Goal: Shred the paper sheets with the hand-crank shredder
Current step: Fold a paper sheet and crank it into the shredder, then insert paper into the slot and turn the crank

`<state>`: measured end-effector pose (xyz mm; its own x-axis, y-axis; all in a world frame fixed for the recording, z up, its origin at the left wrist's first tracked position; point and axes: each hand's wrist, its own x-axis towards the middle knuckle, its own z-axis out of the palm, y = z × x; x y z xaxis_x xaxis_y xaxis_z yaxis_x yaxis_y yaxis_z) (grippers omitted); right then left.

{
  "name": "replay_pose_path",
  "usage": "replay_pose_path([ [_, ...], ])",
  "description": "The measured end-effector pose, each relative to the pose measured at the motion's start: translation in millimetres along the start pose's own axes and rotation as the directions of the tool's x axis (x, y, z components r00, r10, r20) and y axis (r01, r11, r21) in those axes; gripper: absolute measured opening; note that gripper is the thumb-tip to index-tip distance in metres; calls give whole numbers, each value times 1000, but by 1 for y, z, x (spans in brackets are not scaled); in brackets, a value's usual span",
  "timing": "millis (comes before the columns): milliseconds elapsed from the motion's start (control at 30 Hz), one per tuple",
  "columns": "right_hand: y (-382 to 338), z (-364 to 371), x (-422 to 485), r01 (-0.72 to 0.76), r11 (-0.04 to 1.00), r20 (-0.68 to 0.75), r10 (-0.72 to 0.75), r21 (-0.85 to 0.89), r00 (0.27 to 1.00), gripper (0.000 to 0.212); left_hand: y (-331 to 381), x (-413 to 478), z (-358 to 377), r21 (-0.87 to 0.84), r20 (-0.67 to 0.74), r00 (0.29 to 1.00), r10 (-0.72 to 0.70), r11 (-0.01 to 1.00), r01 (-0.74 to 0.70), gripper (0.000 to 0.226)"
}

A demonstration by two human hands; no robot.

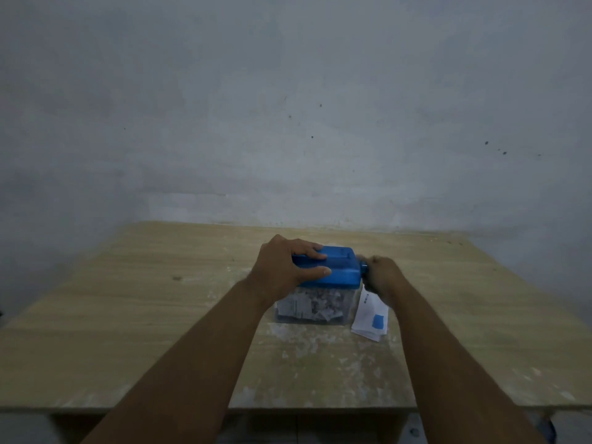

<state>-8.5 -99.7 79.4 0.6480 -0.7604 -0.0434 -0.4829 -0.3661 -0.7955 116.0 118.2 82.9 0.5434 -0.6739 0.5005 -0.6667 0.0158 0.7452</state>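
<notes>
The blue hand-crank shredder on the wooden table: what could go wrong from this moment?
1. The clear bin under the blue plastic shredder lid looks nearly full of shreds; the cutters may jam.
2. The right hand on the blue crank may knock the folded white sheets beside it.

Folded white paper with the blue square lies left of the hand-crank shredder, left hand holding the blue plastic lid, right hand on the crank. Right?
Wrong side. The head view shows the folded white paper on the wooden table right of the hand-crank shredder. The left hand does hold the blue plastic lid and the right hand the crank.
</notes>
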Motion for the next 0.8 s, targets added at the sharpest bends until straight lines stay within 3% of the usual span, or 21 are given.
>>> replay_pose_path([
  [133, 32, 22, -25, 11, 1000, -114, -9, 20, 993, 38, -7, -2, 5, 2, -55, 998, 10, 1000, -10, 38],
  [233, 45, 28, -52, 122, 991, -212, -107, 57, 971, 46, -4, 0, 1, 12, -31, 999, 7, 1000, -6, 40],
  [333, 49, 26, -63, 244, 969, -238, -232, 23, 943, 42, -2, 1, -5, -23, 8, 1000, -8, 1000, 8, 39],
  [400, 59, 21, -67, 310, 951, -239, -300, 5, 924, 27, -1, 1, -2, -26, 19, 1000, -22, 999, 22, 40],
  [467, 75, 20, -74, 337, 942, -215, -330, -5, 919, 10, -7, 0, 0, 133, -44, 999, 10, 991, -4, 48],
  [533, 95, 18, -81, 350, 931, -223, -365, -102, 904, 29, -12, -4, 4, 396, -110, 989, 96, 917, -45, 59],
  [600, 103, 16, -83, 334, 929, -233, -364, -160, 902, 31, -10, -13, 6, 573, -150, 963, 223, 813, -99, 54],
  [700, 103, 19, -80, 307, 924, -182, -351, -229, 919, 31, 0, -37, 14, 702, -124, 876, 466, 665, -255, 31],
  [800, 99, 21, -82, 290, 913, -180, -349, -288, 920, 29, -1, -61, 30, 688, -138, 831, 539, 656, -311, 19],
])
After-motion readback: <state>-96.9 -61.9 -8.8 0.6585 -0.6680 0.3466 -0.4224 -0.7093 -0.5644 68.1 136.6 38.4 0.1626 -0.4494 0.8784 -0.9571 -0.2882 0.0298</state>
